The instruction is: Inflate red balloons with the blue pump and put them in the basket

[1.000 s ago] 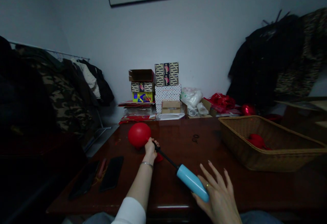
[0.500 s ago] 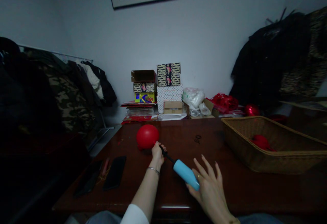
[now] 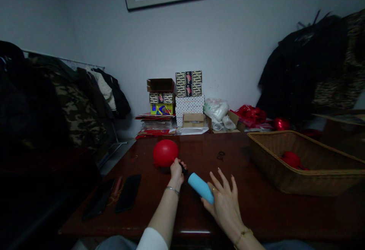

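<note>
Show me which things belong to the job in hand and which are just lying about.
In use:
Red balloon, its neck in the left hand
Light-blue hand pump, black end at the left hand, right hand against its body

Apparently just lying about:
Two dark phone-like slabs
Patterned boxes
White plastic bag
Wicker basket, untouched, though its part is unclear

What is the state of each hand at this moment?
Left hand: closed, holding the balloon against the pump.
Right hand: open, fingers spread, touching the pump.
</note>
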Demonstrator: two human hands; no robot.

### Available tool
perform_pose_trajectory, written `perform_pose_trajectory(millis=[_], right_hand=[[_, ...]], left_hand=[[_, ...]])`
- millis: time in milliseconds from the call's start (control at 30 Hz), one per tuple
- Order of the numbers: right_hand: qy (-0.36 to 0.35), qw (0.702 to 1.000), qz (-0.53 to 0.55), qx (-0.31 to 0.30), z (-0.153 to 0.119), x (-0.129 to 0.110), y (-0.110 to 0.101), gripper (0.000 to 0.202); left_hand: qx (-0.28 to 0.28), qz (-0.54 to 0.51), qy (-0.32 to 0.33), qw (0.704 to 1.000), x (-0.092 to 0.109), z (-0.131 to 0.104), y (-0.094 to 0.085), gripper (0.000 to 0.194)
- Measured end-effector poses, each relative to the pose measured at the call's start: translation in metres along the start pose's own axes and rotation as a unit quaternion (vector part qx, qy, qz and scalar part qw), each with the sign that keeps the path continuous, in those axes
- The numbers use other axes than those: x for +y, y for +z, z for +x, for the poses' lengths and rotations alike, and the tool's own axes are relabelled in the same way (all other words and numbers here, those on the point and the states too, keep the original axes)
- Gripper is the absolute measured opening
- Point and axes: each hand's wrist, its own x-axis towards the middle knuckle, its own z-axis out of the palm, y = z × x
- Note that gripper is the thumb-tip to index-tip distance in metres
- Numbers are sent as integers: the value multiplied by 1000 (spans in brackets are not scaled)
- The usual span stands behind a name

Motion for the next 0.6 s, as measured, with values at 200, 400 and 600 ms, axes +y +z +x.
perform_pose_trajectory(millis=[200, 400, 600], right_hand=[[-19, 1000, -21, 1, -23, 22, -10, 35], [-53, 997, -48, 22, -43, 43, -13, 40], [-53, 997, -54, 35, -41, 47, -18, 37]], left_hand=[[0, 2, 26, 1000, 30, 18, -6, 20], [-1, -1, 33, 999, 46, 22, -5, 20], [-12, -12, 27, 999, 43, 14, 3, 20]])
